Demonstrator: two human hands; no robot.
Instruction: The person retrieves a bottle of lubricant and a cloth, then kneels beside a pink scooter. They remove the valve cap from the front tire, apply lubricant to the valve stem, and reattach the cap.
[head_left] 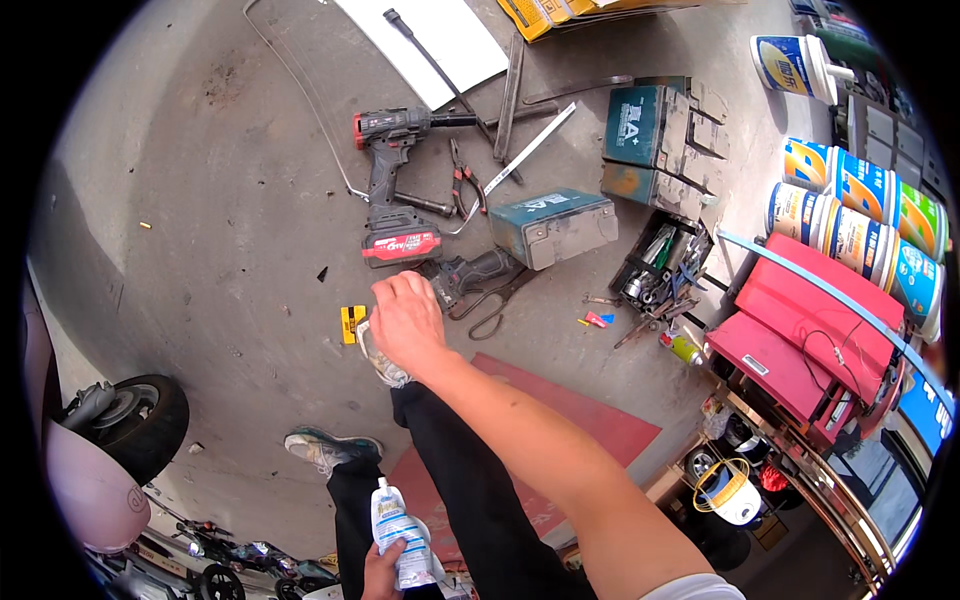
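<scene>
My left hand, low in the view, is closed round a white and blue squeeze tube with its nozzle pointing up. My right arm stretches forward over my leg. The right hand is above my shoe, fingers bent downward and close together; their tips, and whatever they hold, are hidden. Just right of it lies a dark power tool, partly covered by the hand. Beyond the fingers an impact wrench rests with its red battery toward me. A small yellow packet lies left of the hand.
Pliers, scissors and metal bars lie on the concrete floor around teal batteries. Farther right are a black tool tray, paint buckets and a red machine cover. A scooter wheel stands at left.
</scene>
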